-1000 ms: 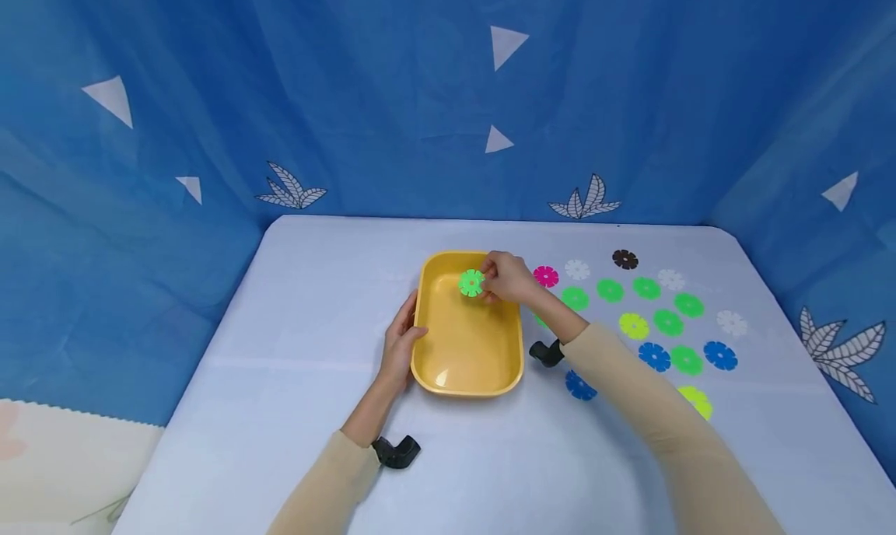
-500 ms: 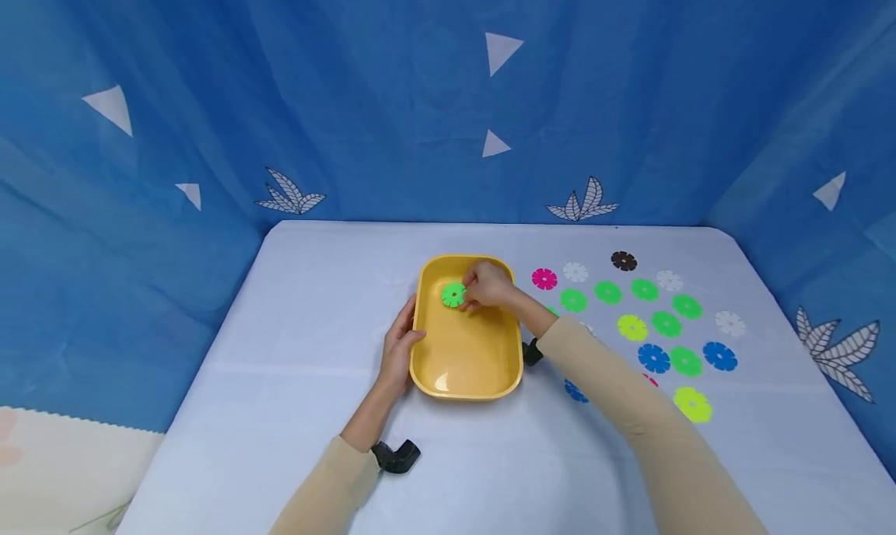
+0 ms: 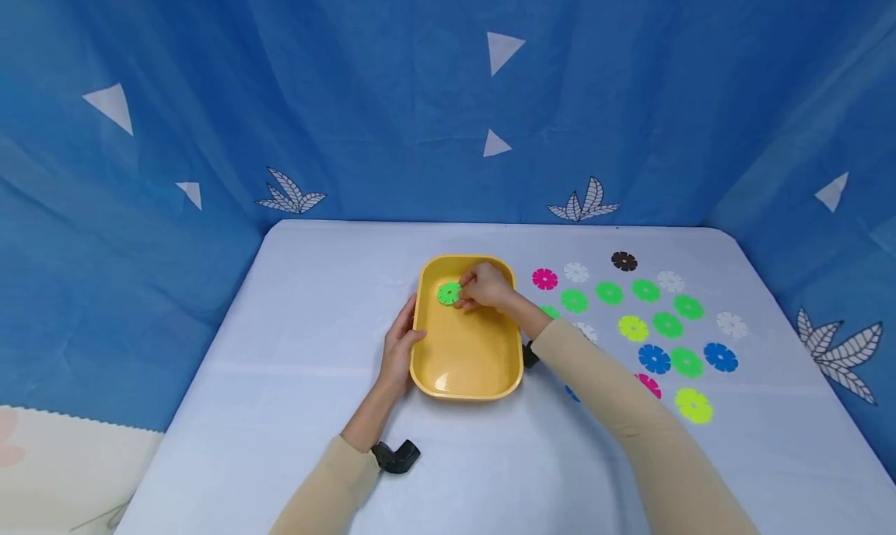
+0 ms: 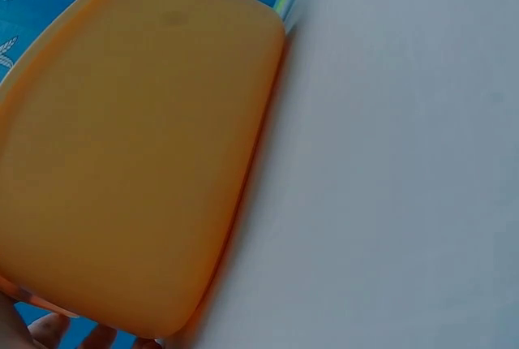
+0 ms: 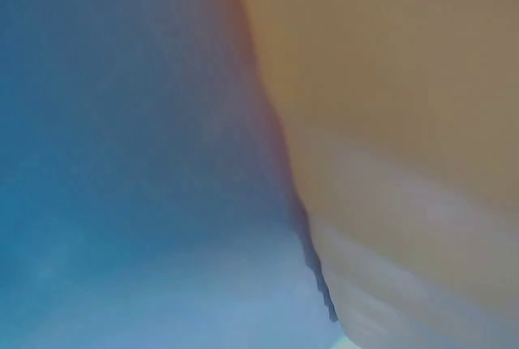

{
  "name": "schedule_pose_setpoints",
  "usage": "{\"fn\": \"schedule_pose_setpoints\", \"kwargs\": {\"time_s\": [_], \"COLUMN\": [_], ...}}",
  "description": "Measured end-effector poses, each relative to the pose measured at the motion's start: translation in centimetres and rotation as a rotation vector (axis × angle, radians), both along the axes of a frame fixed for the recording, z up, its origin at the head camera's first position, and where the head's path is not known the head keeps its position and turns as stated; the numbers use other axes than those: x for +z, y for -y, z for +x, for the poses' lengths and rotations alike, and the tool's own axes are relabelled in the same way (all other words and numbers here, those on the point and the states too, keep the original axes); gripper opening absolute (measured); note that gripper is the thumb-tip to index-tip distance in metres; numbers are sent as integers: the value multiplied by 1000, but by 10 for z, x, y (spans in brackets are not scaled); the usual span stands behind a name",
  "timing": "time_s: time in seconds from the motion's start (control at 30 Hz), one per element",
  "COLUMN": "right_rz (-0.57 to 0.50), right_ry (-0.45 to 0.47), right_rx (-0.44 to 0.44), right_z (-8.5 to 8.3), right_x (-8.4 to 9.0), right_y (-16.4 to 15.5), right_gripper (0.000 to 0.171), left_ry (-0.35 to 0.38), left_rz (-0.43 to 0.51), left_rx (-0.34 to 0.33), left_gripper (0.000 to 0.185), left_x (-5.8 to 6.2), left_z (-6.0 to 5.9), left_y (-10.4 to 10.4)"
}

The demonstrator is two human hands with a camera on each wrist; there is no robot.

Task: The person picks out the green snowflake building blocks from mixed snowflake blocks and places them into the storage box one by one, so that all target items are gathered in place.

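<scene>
A yellow rectangular tray (image 3: 465,352) sits on the white table. My left hand (image 3: 399,354) grips its left wall, thumb over the rim and fingers outside. In the left wrist view, the tray's outer side (image 4: 146,162) fills much of the picture, with fingertips at the lower left. Inside the tray, toward its far end, my right hand (image 3: 486,288) pinches a green notched plastic disc (image 3: 448,294) by its right edge. Whether the disc touches the tray floor I cannot tell. The right wrist view is blurred; it shows the tray's yellow wall (image 5: 389,65) but no fingers.
Right of the tray, several notched discs lie flat: green (image 3: 667,324), blue (image 3: 654,359), yellow (image 3: 633,328), white (image 3: 731,323), pink (image 3: 544,279) and dark brown (image 3: 624,261). My right sleeve (image 3: 623,410) covers part of that area. A blue curtain (image 3: 392,99) hangs behind the table.
My right hand has moved left and slightly toward me with the green disc, further over the tray, and barely shifted in the last half second. The left hand keeps its grip.
</scene>
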State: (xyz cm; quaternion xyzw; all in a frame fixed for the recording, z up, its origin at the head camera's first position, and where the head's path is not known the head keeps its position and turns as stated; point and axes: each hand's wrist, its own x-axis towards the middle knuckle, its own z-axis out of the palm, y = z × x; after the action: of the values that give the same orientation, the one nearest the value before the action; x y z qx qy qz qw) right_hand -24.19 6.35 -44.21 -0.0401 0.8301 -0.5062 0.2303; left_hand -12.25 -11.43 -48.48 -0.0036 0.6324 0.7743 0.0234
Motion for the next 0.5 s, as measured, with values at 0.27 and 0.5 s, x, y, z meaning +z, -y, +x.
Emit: {"fn": "schedule_pose_setpoints", "kwargs": {"time_s": [0.27, 0.5], "right_rz": [89, 50], "right_ry": [-110, -165], "right_rx": [68, 293], "right_z": [3, 17], "right_x": [1, 34], "right_y": [-3, -21], "right_gripper": [30, 37], "left_ry": [-10, -20], "left_rz": [6, 17], "left_rx": [2, 15], "left_gripper": [67, 66], "left_x": [-1, 0], "left_z": [0, -1], "left_y": [-1, -1]}}
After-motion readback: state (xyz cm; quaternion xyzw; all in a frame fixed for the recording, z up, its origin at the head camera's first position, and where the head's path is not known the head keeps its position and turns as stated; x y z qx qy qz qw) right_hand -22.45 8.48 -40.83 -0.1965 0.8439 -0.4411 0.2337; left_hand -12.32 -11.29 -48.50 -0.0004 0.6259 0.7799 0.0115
